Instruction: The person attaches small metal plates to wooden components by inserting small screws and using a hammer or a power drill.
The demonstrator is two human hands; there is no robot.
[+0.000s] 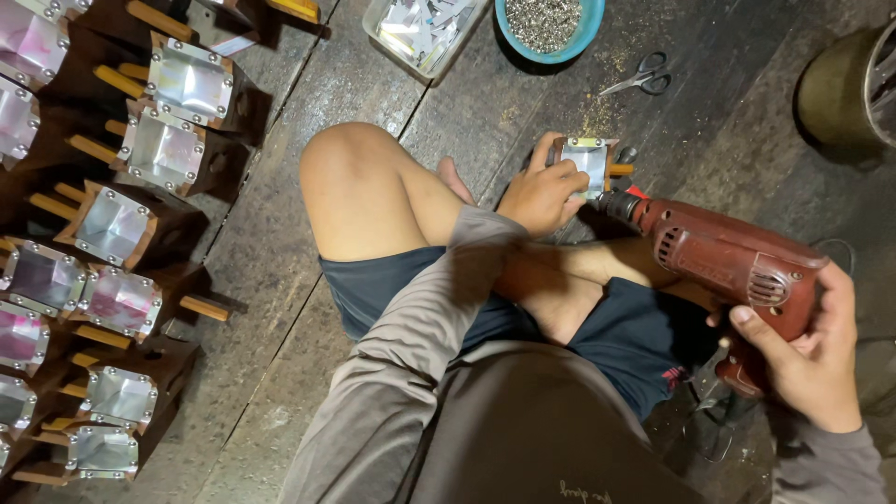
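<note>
I sit on the floor with one knee raised. My left hand (541, 193) grips a small wooden box (586, 161) with a shiny metal lining and a wooden peg on its side, holding it against the floor. My right hand (810, 359) is wrapped around the handle of a red electric drill (726, 264). The drill's chuck points left and its tip meets the box's lower right edge, just beside my left fingers.
Many similar metal-lined wooden boxes (163, 149) lie in rows at the left. A blue bowl of small metal bits (549, 26), a clear tray of metal pieces (422, 33) and scissors (640, 77) sit at the top. A round olive-coloured object (849, 89) stands at the upper right.
</note>
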